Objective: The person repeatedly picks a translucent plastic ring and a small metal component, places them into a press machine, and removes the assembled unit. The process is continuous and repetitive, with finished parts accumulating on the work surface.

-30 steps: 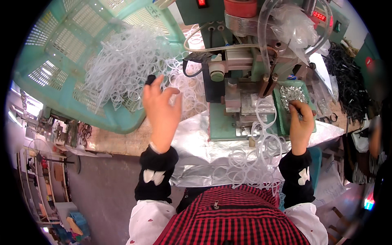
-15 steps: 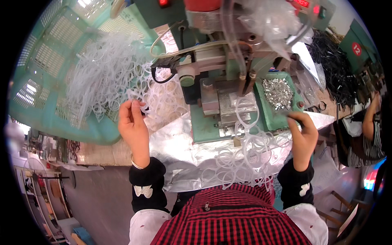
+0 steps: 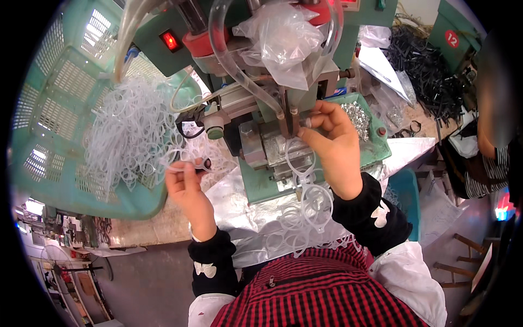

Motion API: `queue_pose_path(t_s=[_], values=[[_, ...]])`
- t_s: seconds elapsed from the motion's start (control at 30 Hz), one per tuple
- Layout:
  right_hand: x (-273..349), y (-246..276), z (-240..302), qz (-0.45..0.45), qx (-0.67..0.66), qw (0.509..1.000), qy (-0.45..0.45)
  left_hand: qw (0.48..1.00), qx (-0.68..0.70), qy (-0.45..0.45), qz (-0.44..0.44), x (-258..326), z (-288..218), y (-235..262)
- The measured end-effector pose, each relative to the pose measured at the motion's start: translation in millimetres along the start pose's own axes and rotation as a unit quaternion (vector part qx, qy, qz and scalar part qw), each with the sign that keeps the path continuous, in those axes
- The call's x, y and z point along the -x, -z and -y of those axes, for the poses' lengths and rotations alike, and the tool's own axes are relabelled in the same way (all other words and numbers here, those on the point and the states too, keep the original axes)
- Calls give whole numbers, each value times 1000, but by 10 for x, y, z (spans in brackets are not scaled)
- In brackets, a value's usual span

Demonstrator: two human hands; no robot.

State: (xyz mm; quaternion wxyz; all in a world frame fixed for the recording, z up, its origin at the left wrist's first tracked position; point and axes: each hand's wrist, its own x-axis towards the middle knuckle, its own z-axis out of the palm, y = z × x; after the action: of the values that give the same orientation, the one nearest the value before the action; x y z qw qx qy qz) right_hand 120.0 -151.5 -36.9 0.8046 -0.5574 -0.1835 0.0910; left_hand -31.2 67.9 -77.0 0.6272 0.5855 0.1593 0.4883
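My left hand [image 3: 188,188] is closed in a pinch on a clear plastic ring piece [image 3: 182,166], beside the loose pile spilling from the basket. A small dark round thing [image 3: 206,163] shows at its fingertips. My right hand [image 3: 335,144] reaches in at the bench press [image 3: 275,144], thumb and fingertips pinched right next to its two upright metal rods [image 3: 289,117]. What those fingers hold is too small to make out. Under the rods hangs a clear ring [image 3: 299,158], joined to a chain of linked clear rings [image 3: 317,207] running down toward my lap.
A green basket [image 3: 60,180] heaped with clear plastic rings [image 3: 133,131] stands at left. Right of the press, a green tray [image 3: 376,150] holds small shiny metal pieces [image 3: 355,117]. Black strips [image 3: 425,71] lie behind it. Silver sheeting [image 3: 234,201] covers the bench front. Another person's arm [image 3: 485,120] shows at far right.
My right hand has moved left from the metal-pieces tray to the press rods. My left hand still pinches near the ring pile. The whole view has shifted.
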Motion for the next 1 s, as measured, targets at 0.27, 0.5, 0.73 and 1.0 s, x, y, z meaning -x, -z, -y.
queue_pose_path(t_s=[0.27, 0.5, 0.73, 1.0], values=[[87, -232, 199, 5, -132, 990, -56, 957, -71, -242, 144, -202, -1021, -878], [104, 263, 318, 58, 139, 987, 58, 803, -219, -401, 382, 109, -669, -787], [96, 1362, -323, -117, 442, 883, 101, 725, -192, -558, 355, 290, -289, -943], [-54, 1026, -409, -65, 643, 743, 175, 781, -219, -446, 378, 505, -462, -716]])
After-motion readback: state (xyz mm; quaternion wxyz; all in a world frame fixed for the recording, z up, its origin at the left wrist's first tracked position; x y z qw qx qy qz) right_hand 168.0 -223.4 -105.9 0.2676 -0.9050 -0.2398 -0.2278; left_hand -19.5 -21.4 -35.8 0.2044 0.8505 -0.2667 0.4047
